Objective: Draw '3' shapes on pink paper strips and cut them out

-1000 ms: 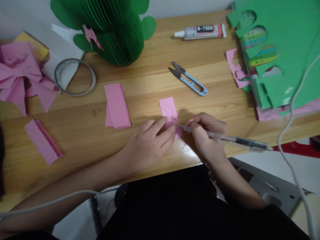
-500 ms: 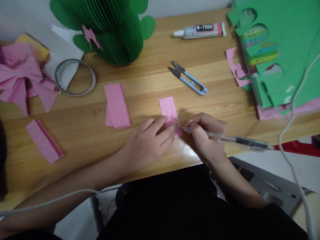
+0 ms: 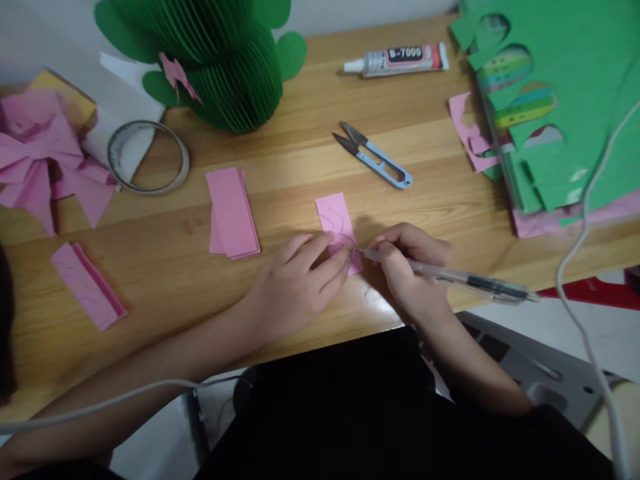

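Note:
A small pink paper strip [image 3: 336, 212] with curved pen lines lies on the wooden table. My left hand [image 3: 300, 283] rests flat with its fingers spread, fingertips pressing on the strip's lower part and hiding some of it. In my right hand [image 3: 413, 263] is a clear pen [image 3: 460, 275], pinched between thumb and fingers. Its tip meets the strip's right edge, at the end of a curved line. Left of my hands sits a stack of plain pink paper strips [image 3: 235, 213]. Farther left, a folded pink strip [image 3: 90, 287] also bears drawn curves.
Thread snips [image 3: 375, 157] and a glue tube [image 3: 403, 60] lie beyond my hands. A tape roll [image 3: 113, 163], pink paper bows [image 3: 45, 153] and a green honeycomb paper piece [image 3: 240, 80] are at the back left. Green cut sheets [image 3: 590, 133] and a white cable [image 3: 575, 260] are at right.
The pen tip has moved slightly up along the strip's right edge. My left hand keeps its place on the strip. The whole view has shifted slightly.

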`<state>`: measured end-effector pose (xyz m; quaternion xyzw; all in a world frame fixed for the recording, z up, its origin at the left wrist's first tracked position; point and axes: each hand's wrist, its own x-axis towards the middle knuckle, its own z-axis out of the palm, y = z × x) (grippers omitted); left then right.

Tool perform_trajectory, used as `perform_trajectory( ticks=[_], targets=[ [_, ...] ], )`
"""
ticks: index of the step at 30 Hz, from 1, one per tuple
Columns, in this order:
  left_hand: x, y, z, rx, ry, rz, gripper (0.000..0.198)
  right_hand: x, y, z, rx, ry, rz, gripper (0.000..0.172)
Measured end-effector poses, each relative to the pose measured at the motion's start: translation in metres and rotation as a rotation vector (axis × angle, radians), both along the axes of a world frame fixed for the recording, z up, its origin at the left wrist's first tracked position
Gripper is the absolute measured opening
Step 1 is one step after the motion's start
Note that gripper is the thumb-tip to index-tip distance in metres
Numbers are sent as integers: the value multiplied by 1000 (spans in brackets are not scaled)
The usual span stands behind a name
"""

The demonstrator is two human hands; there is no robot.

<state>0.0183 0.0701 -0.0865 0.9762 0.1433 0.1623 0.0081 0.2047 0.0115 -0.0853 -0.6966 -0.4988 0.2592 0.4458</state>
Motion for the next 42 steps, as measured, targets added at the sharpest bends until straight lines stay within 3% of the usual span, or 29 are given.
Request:
perform_trajectory(
  ticks=[16, 25, 42],
  targets=[
    [-1, 0, -1, 41, 5, -3, 34, 0, 0, 1, -14, 7, -21, 15],
    [1, 4, 2, -5, -6, -46, 35, 0, 1, 4, -30, 1, -2, 18],
    [-1, 8, 2, -139, -57, 2, 29, 2, -3, 0, 44, 45, 2, 17]
  ],
)
